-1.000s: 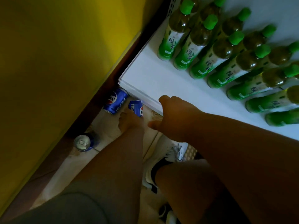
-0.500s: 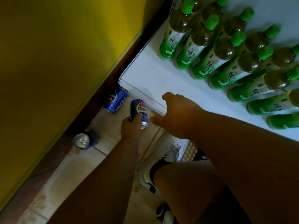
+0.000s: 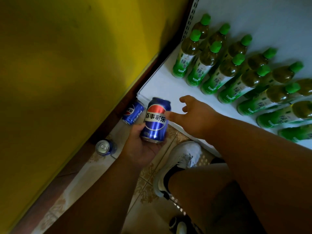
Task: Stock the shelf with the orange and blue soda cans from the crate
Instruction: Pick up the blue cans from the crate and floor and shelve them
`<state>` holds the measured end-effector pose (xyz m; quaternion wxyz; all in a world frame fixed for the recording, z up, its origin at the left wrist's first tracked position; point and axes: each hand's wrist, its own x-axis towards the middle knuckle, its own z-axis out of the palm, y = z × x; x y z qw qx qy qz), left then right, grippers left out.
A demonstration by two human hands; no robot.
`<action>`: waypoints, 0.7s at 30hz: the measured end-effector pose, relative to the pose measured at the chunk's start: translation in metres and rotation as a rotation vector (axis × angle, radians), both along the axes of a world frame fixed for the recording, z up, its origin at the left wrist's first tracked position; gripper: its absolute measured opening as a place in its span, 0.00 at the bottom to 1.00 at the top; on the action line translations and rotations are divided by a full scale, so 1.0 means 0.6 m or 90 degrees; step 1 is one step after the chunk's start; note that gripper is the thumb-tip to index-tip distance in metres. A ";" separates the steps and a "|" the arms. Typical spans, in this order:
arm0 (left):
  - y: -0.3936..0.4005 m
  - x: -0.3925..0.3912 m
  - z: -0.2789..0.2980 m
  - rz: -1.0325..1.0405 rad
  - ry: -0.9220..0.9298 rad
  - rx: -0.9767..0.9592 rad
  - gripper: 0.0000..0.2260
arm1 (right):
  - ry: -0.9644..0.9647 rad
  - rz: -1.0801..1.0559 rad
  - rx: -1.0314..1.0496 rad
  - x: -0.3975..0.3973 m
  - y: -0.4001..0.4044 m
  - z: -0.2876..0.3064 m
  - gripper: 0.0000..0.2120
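Farthest left, one blue Pepsi can (image 3: 104, 147) stands upright on the tiled floor (image 3: 81, 179) beside the yellow wall (image 3: 59, 65), and a second blue Pepsi can (image 3: 133, 112) lies on its side just under the shelf's corner; either could roll or be kicked by my white sneaker (image 3: 179, 164) if I shift my feet without looking. My left hand (image 3: 140, 149) has its grip wrapped around the lower half of a third blue can (image 3: 157, 119), upright and tilted slightly, held above the floor at the front left corner of the white shelf (image 3: 162, 85). The hold is low on the can, so I judge it could tip out or clip the shelf edge as I lift it over. My right hand (image 3: 197, 119) hovers over the shelf front with its grip spread and empty, thumb near the can. The green tea bottles (image 3: 217, 76) stand close together further right; a careless push could topple them. No crate or orange can is in view.
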<state>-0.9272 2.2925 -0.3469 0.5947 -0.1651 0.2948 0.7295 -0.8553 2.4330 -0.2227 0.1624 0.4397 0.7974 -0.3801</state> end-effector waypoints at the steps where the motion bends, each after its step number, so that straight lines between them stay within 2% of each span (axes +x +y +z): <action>1: 0.002 0.000 0.018 -0.029 0.001 0.019 0.27 | 0.044 -0.039 -0.023 0.005 -0.005 0.008 0.40; 5: 0.000 0.015 0.088 -0.121 0.033 0.064 0.22 | 0.203 -0.153 -0.106 0.022 -0.032 0.053 0.34; 8: -0.001 0.031 0.145 -0.120 0.037 0.095 0.20 | 0.281 -0.199 -0.095 0.036 -0.048 0.107 0.30; 12: 0.014 0.060 0.228 -0.031 0.041 0.044 0.22 | 0.286 -0.146 0.061 0.074 -0.068 0.189 0.22; 17: 0.031 0.137 0.352 -0.024 0.035 0.015 0.21 | 0.237 -0.165 0.290 0.135 -0.092 0.294 0.33; 21: 0.037 0.206 0.437 -0.105 0.052 0.047 0.18 | 0.165 -0.206 0.445 0.201 -0.096 0.373 0.35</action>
